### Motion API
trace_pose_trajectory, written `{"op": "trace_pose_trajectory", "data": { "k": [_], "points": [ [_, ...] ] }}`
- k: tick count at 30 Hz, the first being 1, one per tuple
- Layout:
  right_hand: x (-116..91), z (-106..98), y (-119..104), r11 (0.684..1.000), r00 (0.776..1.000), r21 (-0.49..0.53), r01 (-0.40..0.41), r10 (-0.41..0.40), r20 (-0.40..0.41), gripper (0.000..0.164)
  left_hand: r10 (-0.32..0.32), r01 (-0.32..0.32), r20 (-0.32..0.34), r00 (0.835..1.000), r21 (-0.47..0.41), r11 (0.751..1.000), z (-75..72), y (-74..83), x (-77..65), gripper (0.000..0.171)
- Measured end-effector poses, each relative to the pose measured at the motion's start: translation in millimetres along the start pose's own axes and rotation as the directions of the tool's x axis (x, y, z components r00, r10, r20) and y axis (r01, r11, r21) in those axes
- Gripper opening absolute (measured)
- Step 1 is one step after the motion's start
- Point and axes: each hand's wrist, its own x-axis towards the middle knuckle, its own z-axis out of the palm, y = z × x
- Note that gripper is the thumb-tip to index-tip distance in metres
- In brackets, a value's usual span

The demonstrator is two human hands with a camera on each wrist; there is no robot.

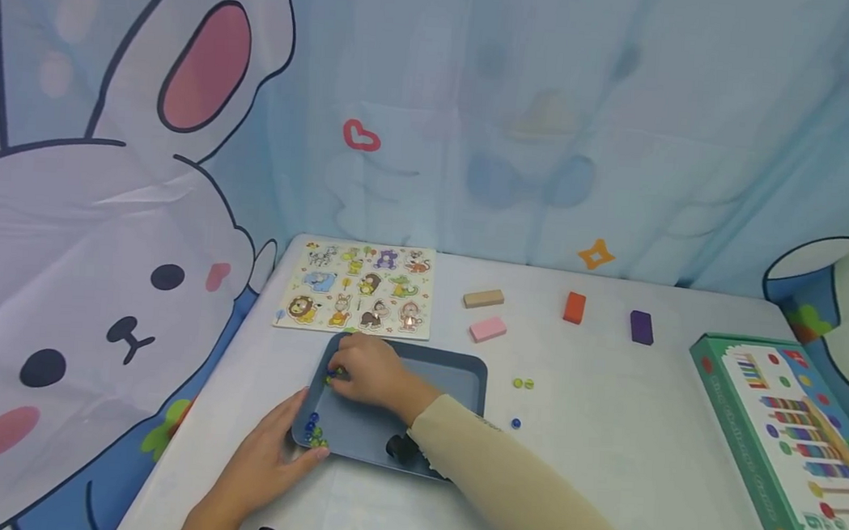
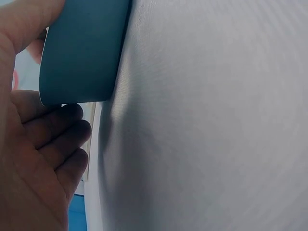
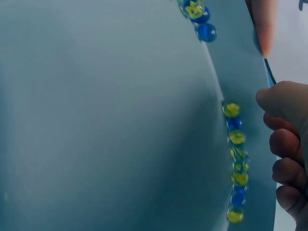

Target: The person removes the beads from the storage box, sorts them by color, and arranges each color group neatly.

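Observation:
A blue-grey tray [image 1: 378, 434] lies on the white table. My left hand [image 1: 263, 458] holds its near left corner, the thumb along the front side and fingers at the left side; the left wrist view shows the other fingers bent beside the tray wall [image 2: 82, 62]. Over the far left part of the tray is my right hand [image 1: 370, 371], fingers curled, thumb tip right at the rim in the right wrist view; I cannot tell what it holds. A row of green and blue marbles [image 3: 237, 138] lines the left wall below it. More marbles [image 1: 315, 435] sit in the near left corner.
Two green marbles [image 1: 523, 383] and one blue marble [image 1: 516, 423] lie right of the tray. Behind it are an animal puzzle board [image 1: 354, 283] and tan, pink [image 1: 489, 329], orange and purple [image 1: 641, 327] blocks. A green-edged game box [image 1: 786, 433] stands at the right.

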Motion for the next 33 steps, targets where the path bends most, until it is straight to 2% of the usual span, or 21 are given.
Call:
{"op": "trace_pose_trajectory", "data": {
  "k": [7,12,27,33],
  "points": [
    [4,6,-7,0.998,0.999,-0.055,0.005,-0.003,0.039,0.017,-0.005,0.005,0.009,1.000,-0.021,1.000,-0.6,2.4,-0.3,0.101],
    [3,9,-8,0.999,0.997,-0.052,-0.011,0.015,0.071,0.016,-0.016,0.016,0.016,1.000,-0.021,1.000,-0.5,3.7,-0.4,0.102],
    [3,16,-9,0.997,0.996,-0.059,-0.041,0.046,0.074,0.012,-0.066,0.067,0.038,0.997,-0.016,0.998,1.4,-1.6,1.0,0.106],
    [-1,11,-7,0.998,0.997,-0.015,-0.062,0.063,0.053,0.011,-0.077,0.078,0.041,0.996,-0.019,0.997,1.0,0.4,0.0,0.106]
  ]
}}
